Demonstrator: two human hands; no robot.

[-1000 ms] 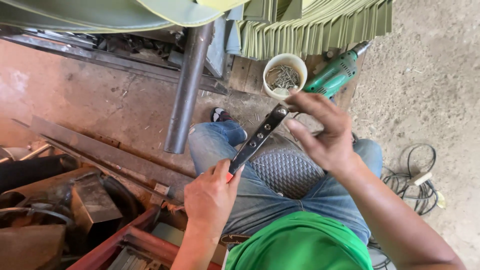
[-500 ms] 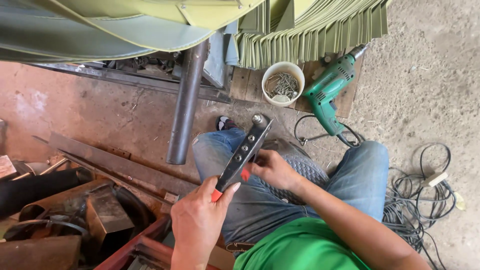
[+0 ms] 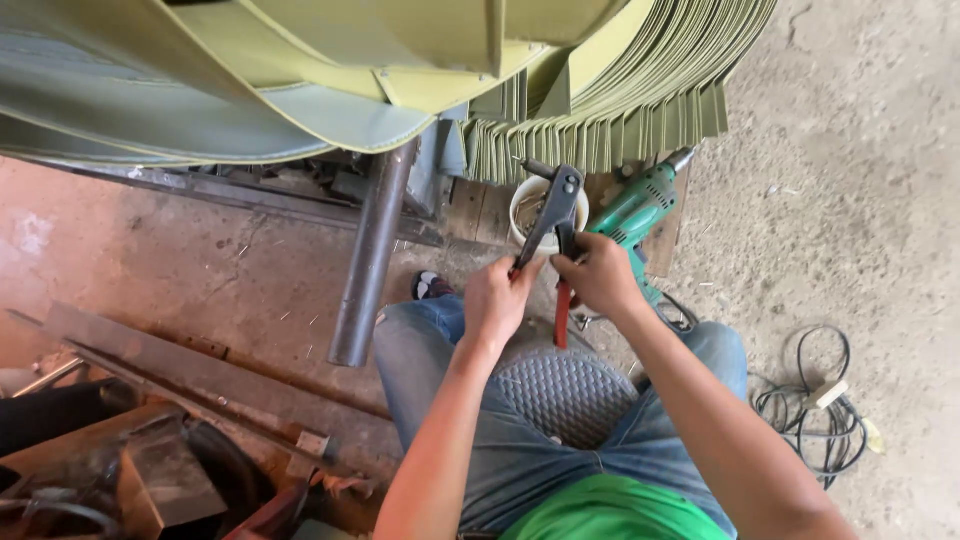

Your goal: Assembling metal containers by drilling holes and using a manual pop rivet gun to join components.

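Rivet tool (image 3: 553, 222) raised, handles spread; right hand (image 3: 600, 275) now gripping red handle (image 3: 562, 315).

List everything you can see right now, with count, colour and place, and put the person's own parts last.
Hand riveter with black body and red grips: one, held up in both hands, handles spread apart.
White round bucket of small metal pieces: one, on the floor behind the riveter.
Green power drill: one, lying right of the bucket.
Grey steel pipe: one, lying on the floor left of the knees.
Olive-green folded sheet-metal strips: a stacked row, top centre.
Large olive-green curved sheet-metal shell: one, top left.
Rusty steel bars and scrap: several, lower left.
Black coiled cable: one, floor at right.
Grey ribbed seat pad: one, between the legs.
Left hand: grips one handle.
Right hand: grips the other handle.
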